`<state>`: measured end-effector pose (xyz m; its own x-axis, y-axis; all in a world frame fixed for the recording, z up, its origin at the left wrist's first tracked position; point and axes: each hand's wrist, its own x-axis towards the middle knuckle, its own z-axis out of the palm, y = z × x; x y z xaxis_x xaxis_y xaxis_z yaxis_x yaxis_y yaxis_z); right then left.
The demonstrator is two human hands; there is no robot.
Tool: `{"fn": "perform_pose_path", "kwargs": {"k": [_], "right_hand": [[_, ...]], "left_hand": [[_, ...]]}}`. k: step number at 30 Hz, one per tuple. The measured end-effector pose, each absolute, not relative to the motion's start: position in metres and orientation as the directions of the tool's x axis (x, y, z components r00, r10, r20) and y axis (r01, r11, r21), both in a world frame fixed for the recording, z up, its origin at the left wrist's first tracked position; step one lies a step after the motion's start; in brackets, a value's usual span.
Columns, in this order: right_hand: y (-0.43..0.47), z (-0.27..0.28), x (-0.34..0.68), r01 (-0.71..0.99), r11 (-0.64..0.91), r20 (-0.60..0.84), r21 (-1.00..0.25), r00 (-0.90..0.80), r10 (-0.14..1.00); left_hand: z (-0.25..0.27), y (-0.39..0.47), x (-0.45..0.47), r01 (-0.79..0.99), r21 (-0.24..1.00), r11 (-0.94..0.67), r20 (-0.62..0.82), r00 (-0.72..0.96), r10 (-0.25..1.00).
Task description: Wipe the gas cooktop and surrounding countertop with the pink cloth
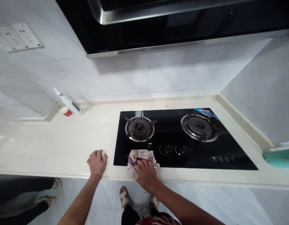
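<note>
My right hand [146, 173] presses a crumpled pale pink cloth [142, 153] against the front left corner of the black glass gas cooktop [168, 134]. Part of the cloth hangs over onto the cream countertop [93, 131]. To the left of the cooktop, my left hand [97, 163] rests on the counter near its front edge. Its fingers are curled around a small whitish thing, mostly hidden by the thumb and fingers. Two control knobs [174, 150] lie to the right of the cloth, and the left burner [139, 127] is just behind it.
A black range hood [172, 31] overhangs the back. The right burner [200, 125], a green roll-like object [280, 157], a red-and-white cup [65, 111] and a white handheld device [68, 102] are around. Another person's legs [20, 190] stand at lower left.
</note>
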<state>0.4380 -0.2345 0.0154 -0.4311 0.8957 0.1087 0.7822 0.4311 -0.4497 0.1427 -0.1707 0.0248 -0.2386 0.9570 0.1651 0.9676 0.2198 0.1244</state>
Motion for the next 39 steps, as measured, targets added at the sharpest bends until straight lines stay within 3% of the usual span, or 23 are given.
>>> {"fn": "perform_pose_path", "kwargs": {"k": [7,9,11,13,16,19,22,24,26,29,33,36,39], "right_hand": [[-0.234,0.008,0.394,0.865,0.303,0.201,-0.399,-0.240,0.950],[-0.229,0.010,0.366,0.864,0.318,0.215,-0.389,-0.250,0.944],[-0.223,0.012,0.335,0.826,0.375,0.216,-0.421,-0.311,0.926],[-0.218,0.016,0.306,0.745,0.430,0.207,-0.510,-0.379,0.902],[-0.212,0.024,0.272,0.550,0.409,0.213,-0.728,-0.385,0.898],[-0.202,0.040,0.254,0.283,0.232,0.172,-0.931,-0.220,0.960],[-0.181,0.055,0.255,0.073,0.046,0.042,-0.996,-0.060,0.997],[-0.165,0.057,0.269,0.066,-0.017,-0.015,-0.998,0.022,1.000],[-0.153,0.048,0.292,0.183,-0.050,-0.022,-0.982,0.148,0.989],[-0.152,0.023,0.329,0.465,-0.017,0.143,-0.885,0.306,0.941],[-0.176,-0.017,0.346,0.732,0.171,0.370,-0.659,0.118,0.921],[-0.191,-0.041,0.340,0.820,0.290,0.435,-0.494,-0.057,0.899],[-0.194,-0.054,0.337,0.838,0.332,0.506,-0.433,-0.079,0.859]], "left_hand": [[0.019,-0.174,0.136,0.958,0.216,0.187,0.173,-0.226,0.959],[0.017,-0.175,0.134,0.926,0.331,0.183,0.177,-0.251,0.952],[0.015,-0.176,0.130,0.828,0.534,0.173,0.172,-0.307,0.936],[0.014,-0.176,0.122,0.676,0.720,0.158,0.141,-0.365,0.920],[0.017,-0.176,0.106,0.509,0.847,0.154,0.085,-0.415,0.906],[0.027,-0.180,0.092,0.402,0.902,0.157,0.040,-0.440,0.897],[0.040,-0.188,0.089,0.304,0.946,0.110,0.026,-0.410,0.912],[0.047,-0.193,0.090,0.320,0.947,0.039,0.081,-0.354,0.932],[0.049,-0.197,0.093,0.451,0.890,-0.067,0.202,-0.258,0.945],[0.048,-0.196,0.100,0.697,0.694,-0.180,0.317,-0.072,0.946],[0.045,-0.184,0.123,0.858,0.477,-0.188,0.296,0.045,0.954],[0.039,-0.170,0.153,0.903,0.389,-0.184,0.238,0.095,0.967],[0.031,-0.158,0.183,0.904,0.353,-0.241,0.149,0.200,0.968]]}}
